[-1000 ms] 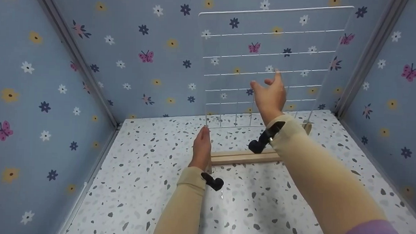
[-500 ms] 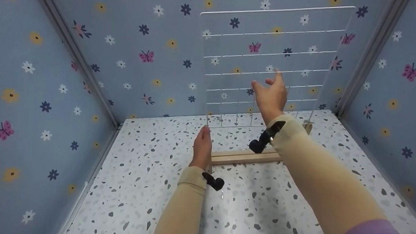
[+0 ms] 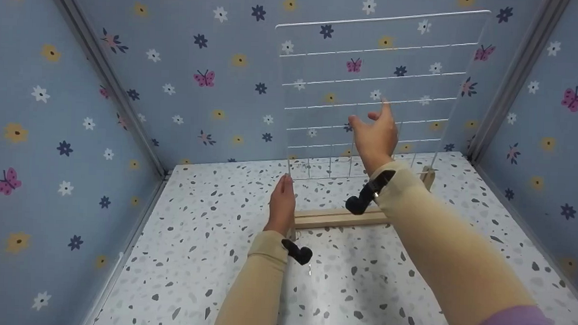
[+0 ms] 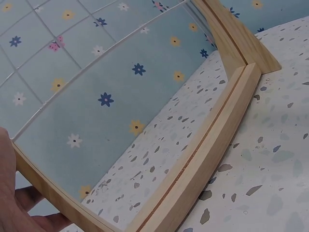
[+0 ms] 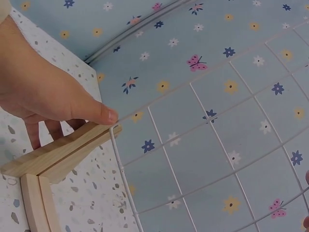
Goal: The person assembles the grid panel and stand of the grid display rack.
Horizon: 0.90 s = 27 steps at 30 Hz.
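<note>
In the head view a white wire grid panel stands nearly upright above a wooden stand made of a grooved base bar and two uprights. My left hand grips the stand's left upright, thumb near its top in the right wrist view, where the panel's lower left corner meets the wood. The panel's opposite lower corner is at the right upright. My right hand holds the panel around its lower middle, index finger extended up. Only its fingertips show in the right wrist view, beside a wire.
Flower-and-butterfly patterned walls enclose the back and both sides. The speckled white tabletop extends around the stand. Black camera mounts are strapped to both wrists.
The panel has tipped slightly, its upper left corner sinking a little over the last half second. My right hand has dipped slightly with it. My left hand stays at the upright.
</note>
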Available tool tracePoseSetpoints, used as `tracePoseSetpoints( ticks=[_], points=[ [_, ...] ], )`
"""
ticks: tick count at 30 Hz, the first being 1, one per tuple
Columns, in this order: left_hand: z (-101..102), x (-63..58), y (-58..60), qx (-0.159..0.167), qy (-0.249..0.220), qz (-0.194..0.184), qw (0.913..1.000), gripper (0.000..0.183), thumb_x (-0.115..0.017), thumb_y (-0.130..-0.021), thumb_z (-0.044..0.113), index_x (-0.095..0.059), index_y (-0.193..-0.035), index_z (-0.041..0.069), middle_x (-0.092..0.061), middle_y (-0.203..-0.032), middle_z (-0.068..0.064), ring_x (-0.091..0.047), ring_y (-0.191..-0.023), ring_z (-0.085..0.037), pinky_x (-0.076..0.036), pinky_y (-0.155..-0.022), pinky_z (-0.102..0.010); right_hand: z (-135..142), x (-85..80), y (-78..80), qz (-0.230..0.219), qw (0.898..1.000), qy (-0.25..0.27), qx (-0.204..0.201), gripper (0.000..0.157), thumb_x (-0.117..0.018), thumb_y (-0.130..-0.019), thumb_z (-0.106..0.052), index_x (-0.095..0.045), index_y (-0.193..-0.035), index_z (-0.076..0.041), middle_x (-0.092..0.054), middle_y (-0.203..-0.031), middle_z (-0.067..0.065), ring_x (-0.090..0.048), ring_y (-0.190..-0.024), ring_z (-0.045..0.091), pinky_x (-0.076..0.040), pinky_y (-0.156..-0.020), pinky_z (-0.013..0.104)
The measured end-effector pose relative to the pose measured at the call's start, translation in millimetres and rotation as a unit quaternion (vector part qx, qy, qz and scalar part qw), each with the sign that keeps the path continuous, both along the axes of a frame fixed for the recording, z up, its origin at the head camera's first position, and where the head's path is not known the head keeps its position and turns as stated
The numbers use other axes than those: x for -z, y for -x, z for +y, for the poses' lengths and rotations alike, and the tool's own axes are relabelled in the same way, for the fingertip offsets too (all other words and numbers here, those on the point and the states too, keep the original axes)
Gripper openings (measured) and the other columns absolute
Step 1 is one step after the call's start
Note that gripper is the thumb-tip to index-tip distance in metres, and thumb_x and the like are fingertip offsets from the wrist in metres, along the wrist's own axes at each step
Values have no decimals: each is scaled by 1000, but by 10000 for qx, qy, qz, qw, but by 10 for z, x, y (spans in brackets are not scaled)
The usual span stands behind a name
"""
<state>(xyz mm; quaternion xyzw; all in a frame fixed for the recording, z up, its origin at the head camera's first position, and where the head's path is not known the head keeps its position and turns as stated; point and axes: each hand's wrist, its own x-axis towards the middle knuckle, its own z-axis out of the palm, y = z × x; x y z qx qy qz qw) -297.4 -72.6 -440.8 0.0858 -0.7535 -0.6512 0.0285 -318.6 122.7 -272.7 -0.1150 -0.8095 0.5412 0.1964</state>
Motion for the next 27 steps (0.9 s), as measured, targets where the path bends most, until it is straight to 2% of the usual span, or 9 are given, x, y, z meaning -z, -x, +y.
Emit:
tracePoseSetpoints(
  ticks=[7, 13, 20, 27],
  points=[
    [-2, -18, -7, -25, 141, -36, 9999, 64, -29, -109, 55, -29, -161, 19, -33, -164, -4, -39, -145, -29, -29, -119, -44, -19, 90, -1, 22, 10000, 60, -62, 85, -73, -95, -34, -23, -163, -23, -55, -144, 5, -59, -115, 21, -50, -93, 35],
    [-6, -24, -33, 34, 144, -73, 9999, 63, -29, -108, 55, -29, -161, 22, -33, -164, -3, -38, -146, -28, -29, -120, -43, -22, 196, -21, 32, 10000, 21, -83, 85, -72, -96, -35, -22, -163, -18, -54, -145, 6, -60, -116, 22, -50, -95, 36],
    [-27, -47, -57, 149, 41, 67, 9999, 58, -30, -110, 48, -28, -161, 21, -30, -165, -1, -31, -149, -26, -27, -120, -43, -26, 282, -22, 70, 9998, -27, -171, 85, -70, -96, -35, -20, -163, -18, -53, -146, 6, -62, -112, 22, -50, -92, 38],
    [-48, -59, -43, 7, 574, 272, 9980, 52, -34, -111, 42, -33, -160, 24, -35, -162, 1, -34, -148, -24, -29, -120, -43, -31, 280, -7, 68, 9999, -37, -108, 86, -72, -95, -35, -22, -162, -17, -55, -145, 7, -61, -116, 24, -50, -95, 38]
  ],
)
